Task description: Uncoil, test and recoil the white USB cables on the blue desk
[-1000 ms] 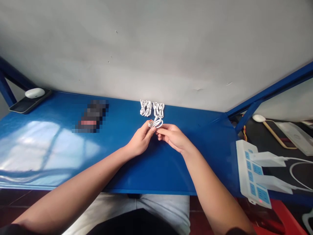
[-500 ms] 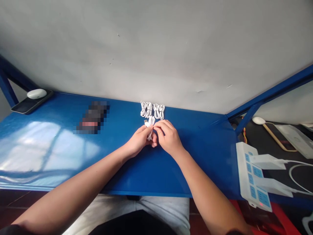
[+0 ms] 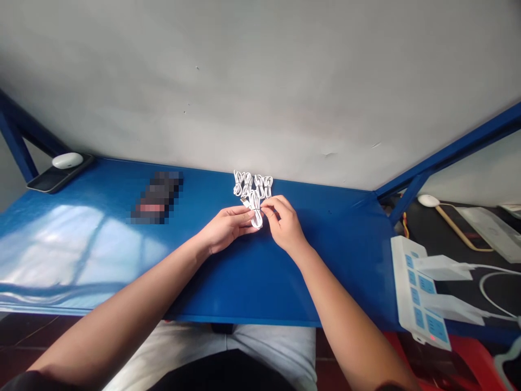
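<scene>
A bundled white USB cable [image 3: 256, 216] is held over the table, with a thin dark tie [image 3: 255, 208] round its middle. My left hand [image 3: 226, 228] grips the bundle from the left, thumb in front and fingers behind. The plug of the cable points up and left. On the bundle's right side, my right hand [image 3: 285, 220] is closed in a pinch where the tie meets its fingertips; the tie's end is too small to make out clearly. Just beyond, several tied white cable bundles [image 3: 247, 184] lie in a row by the wall.
The blue table [image 3: 240, 288] meets a grey wall [image 3: 260, 98]. A blurred-out dark object [image 3: 157, 198] lies left of my hands. Farther left, a white oval case [image 3: 67, 161] rests on a dark pad [image 3: 49, 179]. A white power strip [image 3: 419, 293] with plugged-in chargers stands at the right edge.
The bundle in my left hand has turned, so its loops and dark tie now show more fully. My left fingers have straightened behind it. The right hand stays pinched beside it.
</scene>
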